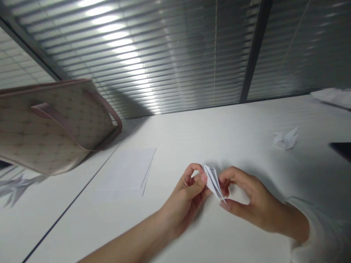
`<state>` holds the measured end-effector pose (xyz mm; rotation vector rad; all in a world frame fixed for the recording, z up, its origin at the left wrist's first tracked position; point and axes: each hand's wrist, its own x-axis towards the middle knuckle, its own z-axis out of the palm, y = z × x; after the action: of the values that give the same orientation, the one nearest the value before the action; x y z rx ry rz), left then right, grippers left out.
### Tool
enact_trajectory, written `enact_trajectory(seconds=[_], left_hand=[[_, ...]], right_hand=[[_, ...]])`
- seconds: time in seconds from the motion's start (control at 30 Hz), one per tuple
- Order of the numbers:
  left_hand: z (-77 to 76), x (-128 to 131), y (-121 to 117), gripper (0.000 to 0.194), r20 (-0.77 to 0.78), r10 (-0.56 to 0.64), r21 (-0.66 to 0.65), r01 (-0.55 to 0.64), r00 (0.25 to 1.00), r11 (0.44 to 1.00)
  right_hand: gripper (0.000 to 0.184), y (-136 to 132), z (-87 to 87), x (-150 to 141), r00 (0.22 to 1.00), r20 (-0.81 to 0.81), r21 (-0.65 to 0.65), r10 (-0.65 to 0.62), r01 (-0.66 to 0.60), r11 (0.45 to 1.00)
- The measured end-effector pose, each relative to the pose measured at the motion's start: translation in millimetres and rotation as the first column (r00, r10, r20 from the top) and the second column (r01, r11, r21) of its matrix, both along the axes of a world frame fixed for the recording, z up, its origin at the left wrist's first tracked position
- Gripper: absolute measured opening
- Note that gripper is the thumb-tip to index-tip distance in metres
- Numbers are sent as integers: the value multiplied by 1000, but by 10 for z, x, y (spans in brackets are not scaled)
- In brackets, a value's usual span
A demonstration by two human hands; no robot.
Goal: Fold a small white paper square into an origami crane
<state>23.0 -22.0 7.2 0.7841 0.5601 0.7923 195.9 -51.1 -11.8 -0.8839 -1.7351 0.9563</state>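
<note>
A small folded piece of white paper (213,181) with several layers is held up between my two hands, just above the white table. My left hand (189,195) pinches its left side between thumb and fingers. On the other side, my right hand (251,195) has its thumb at the paper's lower tip and its curled fingers along the right edge. Parts of the right fingertips are hidden behind the paper. Left of my hands, a few flat white sheets (126,170) lie on the table.
A folded paper figure (286,139) sits at the right, near a dark flat object (341,149). White paper (333,95) lies at the far right. A beige bag (55,128) with pink handles stands at left, beside more folded paper (15,188). Window blinds (178,54) rise behind the table (192,135).
</note>
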Motion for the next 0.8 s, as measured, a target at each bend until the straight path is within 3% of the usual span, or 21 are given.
enact_trajectory(seconds=[0.13,0.23,0.37,0.5,0.67,0.8], left_hand=[[-29,-6,11,14,-2,40,9,-39,999,999],[-46,-21,24,20,-10,110,-22,-110,994,994],[-56,-44,31,30,-35,142,-65,-144,989,987],[-50,-55,28,30,-64,125,-19,-126,990,992],[-18,-42,29,33,-157,198,182,-168,968,969],[-14,-37,54,31,-164,214,348,-146,963,926]], right_hand=[[20,-33,1,14,993,67,175,-101,88,981],[14,-44,-19,25,992,57,188,-109,96,977],[16,-41,-56,47,999,-35,12,-41,41,999],[24,-27,-68,31,988,-138,-98,-62,48,994],[19,23,-48,-3,948,-302,-237,-101,28,971],[15,85,-48,15,901,-424,-388,-88,-93,917]])
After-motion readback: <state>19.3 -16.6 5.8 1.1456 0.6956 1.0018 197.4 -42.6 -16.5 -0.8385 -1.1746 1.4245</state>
